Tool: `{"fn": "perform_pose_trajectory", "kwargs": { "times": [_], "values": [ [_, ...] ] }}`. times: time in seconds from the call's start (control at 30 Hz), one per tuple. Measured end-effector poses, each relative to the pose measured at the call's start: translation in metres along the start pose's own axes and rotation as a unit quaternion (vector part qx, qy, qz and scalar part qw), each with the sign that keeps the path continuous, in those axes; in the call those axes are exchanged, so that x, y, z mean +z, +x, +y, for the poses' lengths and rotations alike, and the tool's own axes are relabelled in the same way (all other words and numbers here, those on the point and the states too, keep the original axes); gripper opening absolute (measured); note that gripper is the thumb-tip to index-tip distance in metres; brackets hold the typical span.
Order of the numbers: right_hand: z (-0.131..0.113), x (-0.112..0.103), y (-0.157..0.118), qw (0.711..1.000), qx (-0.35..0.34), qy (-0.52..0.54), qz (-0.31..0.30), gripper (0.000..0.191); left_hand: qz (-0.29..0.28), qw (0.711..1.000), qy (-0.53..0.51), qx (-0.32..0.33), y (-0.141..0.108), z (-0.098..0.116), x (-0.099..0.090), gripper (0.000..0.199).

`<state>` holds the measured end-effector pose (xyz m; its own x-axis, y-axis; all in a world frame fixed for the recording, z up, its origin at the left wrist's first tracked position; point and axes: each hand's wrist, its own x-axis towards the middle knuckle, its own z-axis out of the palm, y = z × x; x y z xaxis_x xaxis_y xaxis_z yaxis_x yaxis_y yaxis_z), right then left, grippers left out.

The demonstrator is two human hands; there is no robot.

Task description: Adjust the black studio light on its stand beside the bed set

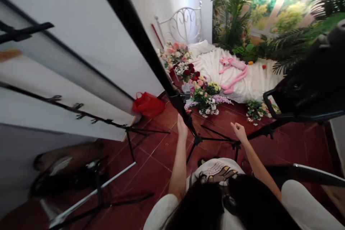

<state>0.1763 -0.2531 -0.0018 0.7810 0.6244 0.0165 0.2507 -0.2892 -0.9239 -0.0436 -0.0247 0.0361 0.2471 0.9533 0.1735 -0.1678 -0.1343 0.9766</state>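
A black light stand (192, 127) rises from its tripod legs on the floor and leans up to the upper left. My left hand (182, 128) is at its lower pole, just under a black clamp knob (184, 96), with the fingers around the pole and partly hidden behind it. To the right, my right hand (239, 131) is held in the air with its fingers curled in. Nothing shows in it. Below that hand stands a second black tripod (236, 146), apart from the fingers.
Artificial flowers (208, 97) lie before a bed with white cloth (207, 59) and a pink plush toy (237, 65). A red bag (148, 104) sits by the wall. A large black light housing (309, 86) looms at right. A backdrop stand (129, 129) and white pole (94, 192) are left.
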Motion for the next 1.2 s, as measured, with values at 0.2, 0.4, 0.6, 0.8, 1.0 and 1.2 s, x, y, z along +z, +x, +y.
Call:
{"fn": "perform_pose_trajectory", "kwargs": {
  "times": [0.2, 0.4, 0.6, 0.8, 1.0, 1.2],
  "values": [
    [-0.044, 0.054, 0.028, 0.992, -0.064, 0.021, -0.111, 0.072, -0.004, 0.999, -0.024, 0.03, 0.002, 0.004, 0.006, 0.077],
    [-0.09, 0.114, 0.053, 0.966, -0.067, 0.023, -0.25, 0.074, -0.031, 1.0, 0.004, -0.003, 0.01, -0.009, 0.004, 0.076],
    [-0.125, 0.162, 0.078, 0.942, -0.091, -0.062, -0.317, 0.075, -0.024, 0.999, 0.019, 0.024, 0.012, -0.011, 0.007, 0.075],
    [-0.15, 0.176, 0.091, 0.912, -0.101, -0.255, -0.304, 0.063, -0.008, 0.999, 0.024, 0.032, 0.01, -0.006, 0.011, 0.075],
    [-0.171, 0.171, 0.104, 0.893, -0.074, -0.298, -0.33, 0.038, -0.015, 0.999, 0.016, 0.047, 0.01, -0.006, 0.012, 0.074],
    [-0.168, 0.158, 0.112, 0.892, -0.03, -0.14, -0.429, 0.04, -0.007, 0.998, 0.018, 0.057, 0.01, -0.004, 0.012, 0.072]
  ]
}}
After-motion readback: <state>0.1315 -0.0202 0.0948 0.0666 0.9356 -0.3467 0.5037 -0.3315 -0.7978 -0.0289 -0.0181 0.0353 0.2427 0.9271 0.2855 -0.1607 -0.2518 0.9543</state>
